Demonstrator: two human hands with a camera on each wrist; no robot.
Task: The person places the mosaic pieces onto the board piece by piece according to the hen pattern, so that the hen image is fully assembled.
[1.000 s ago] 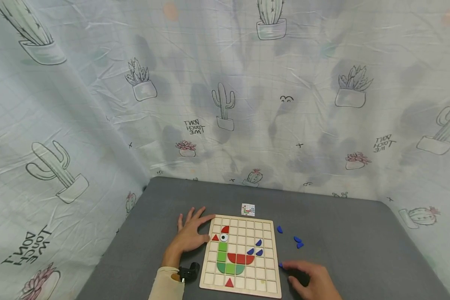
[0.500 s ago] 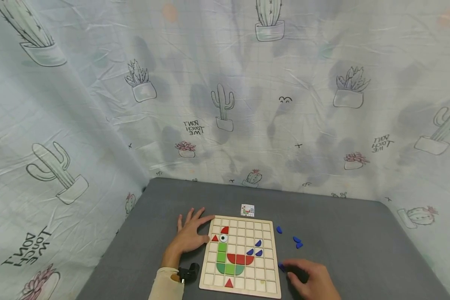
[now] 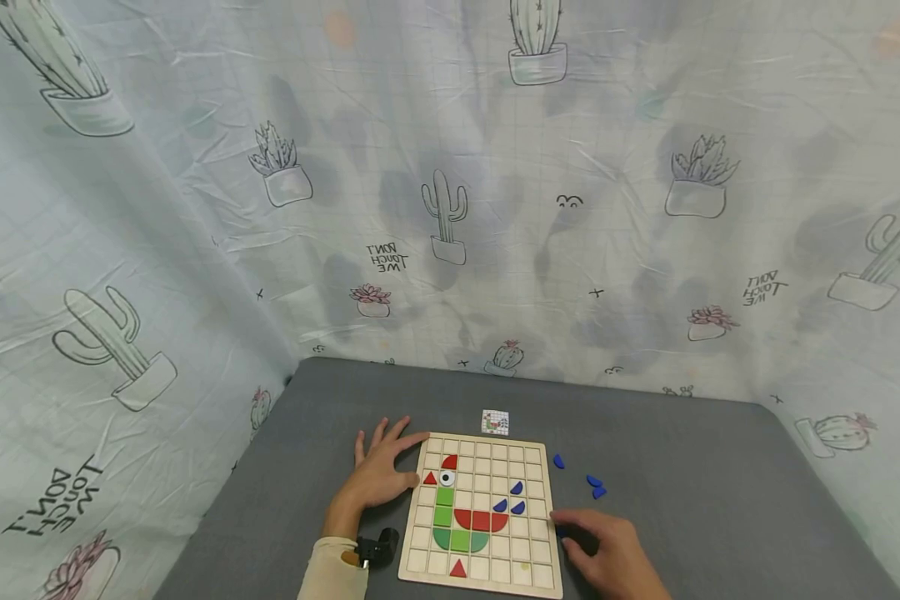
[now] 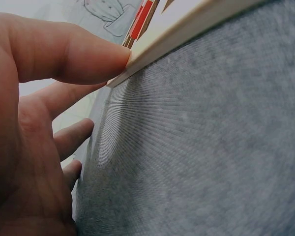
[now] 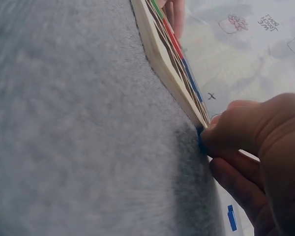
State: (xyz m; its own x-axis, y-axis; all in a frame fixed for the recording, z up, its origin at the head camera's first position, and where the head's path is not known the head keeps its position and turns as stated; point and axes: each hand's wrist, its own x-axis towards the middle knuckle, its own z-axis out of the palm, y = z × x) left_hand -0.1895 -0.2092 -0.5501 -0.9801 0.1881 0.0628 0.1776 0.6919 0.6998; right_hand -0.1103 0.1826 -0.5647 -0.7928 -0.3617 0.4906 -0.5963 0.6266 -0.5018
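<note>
My left hand [image 3: 376, 476] rests at the left side of a wooden grid board [image 3: 505, 569], thumb and index finger touching its edge, fingers spread. The left wrist view shows its thumb pressed on the rim. My right hand [image 3: 607, 546] is at the board's right edge. There its thumb and index finger pinch a small blue piece [image 5: 201, 140], mostly hidden by the fingers. On the board lie green squares [image 3: 444, 506], red pieces [image 3: 481, 521], an eye piece [image 3: 447, 477], red triangles [image 3: 458, 568] and three blue rounded pieces [image 3: 517, 487].
A small picture card [image 3: 495, 422] lies just beyond the board's far edge. To the right, loose blue pieces [image 3: 595, 482] are scattered on the grey table [image 3: 690, 467]. A cactus-print curtain [image 3: 510, 208] closes off the back and sides.
My right hand has shifted slightly left; its index finger now reaches the board's right edge, with the thumb at the blue piece. My left hand stays put.
</note>
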